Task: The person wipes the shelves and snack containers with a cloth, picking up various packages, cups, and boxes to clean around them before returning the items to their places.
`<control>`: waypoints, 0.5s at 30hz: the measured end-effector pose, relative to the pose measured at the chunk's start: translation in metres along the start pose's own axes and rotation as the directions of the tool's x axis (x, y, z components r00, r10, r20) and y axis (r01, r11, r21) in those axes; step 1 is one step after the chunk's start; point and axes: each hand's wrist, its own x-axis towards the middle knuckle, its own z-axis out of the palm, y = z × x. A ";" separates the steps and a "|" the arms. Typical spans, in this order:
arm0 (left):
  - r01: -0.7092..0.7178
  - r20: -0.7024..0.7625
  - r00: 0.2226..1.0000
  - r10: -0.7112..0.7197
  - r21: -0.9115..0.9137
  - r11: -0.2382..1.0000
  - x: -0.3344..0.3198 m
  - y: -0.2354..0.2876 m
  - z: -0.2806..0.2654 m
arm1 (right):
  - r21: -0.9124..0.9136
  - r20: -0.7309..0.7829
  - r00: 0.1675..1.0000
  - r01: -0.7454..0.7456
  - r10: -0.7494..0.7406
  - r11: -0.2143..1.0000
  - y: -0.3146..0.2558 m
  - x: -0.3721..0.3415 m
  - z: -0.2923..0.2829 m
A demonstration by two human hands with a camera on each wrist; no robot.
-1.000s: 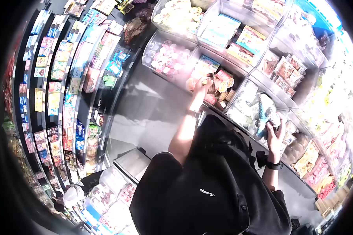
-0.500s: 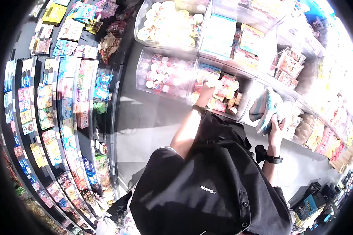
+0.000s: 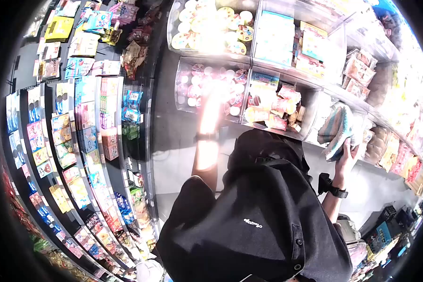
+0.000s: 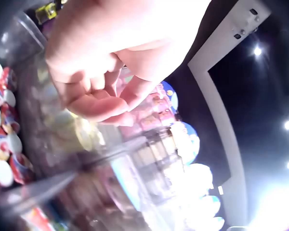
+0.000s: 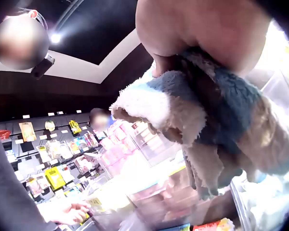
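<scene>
Washed out by glare, my left hand point(image 3: 213, 94) is above the bin of pink-and-white cups point(image 3: 192, 84). Its fingers point(image 4: 98, 103) are loosely curled in the left wrist view, with nothing visible between them. My right hand point(image 3: 345, 162) grips a fluffy blue-and-white striped cloth point(image 3: 337, 129), which hangs folded over the front edge of the bins. Close up in the right wrist view, the bunched cloth point(image 5: 183, 110) is under the right palm point(image 5: 202, 29), and the fingertips are hidden in it.
Clear-walled bins hold yellow-lidded cups point(image 3: 188, 28), wrapped snacks point(image 3: 284, 105) and boxes point(image 3: 275, 40). Tall shelves of packets point(image 3: 66, 136) stand at the left. Two other people are partly visible in the right wrist view.
My left hand has left the bin of wrapped snacks and moved left over the pink cups. My right hand keeps its grip on the cloth at the bins' front edge.
</scene>
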 end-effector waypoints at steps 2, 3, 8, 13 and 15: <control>-0.172 0.005 0.984 0.176 0.231 0.958 0.039 -0.028 -0.035 | 0.017 -0.009 1.000 0.011 -0.010 1.000 -0.003 0.000 0.001; -0.280 -0.003 0.946 0.325 0.504 0.817 0.069 -0.058 -0.064 | 0.004 -0.006 1.000 0.004 -0.004 1.000 -0.002 0.000 0.000; -0.230 -0.025 0.918 0.397 0.781 0.580 0.106 -0.091 -0.073 | 0.023 -0.038 0.999 0.018 -0.017 1.000 0.006 0.003 -0.008; 0.085 -0.162 0.986 0.035 0.676 0.732 0.091 -0.063 -0.024 | 0.074 -0.114 0.993 0.003 0.006 0.997 0.001 -0.001 -0.006; 0.187 -0.200 0.977 -0.074 0.637 0.747 0.080 -0.045 0.002 | 0.073 -0.139 0.990 0.003 0.007 0.997 0.003 -0.001 -0.010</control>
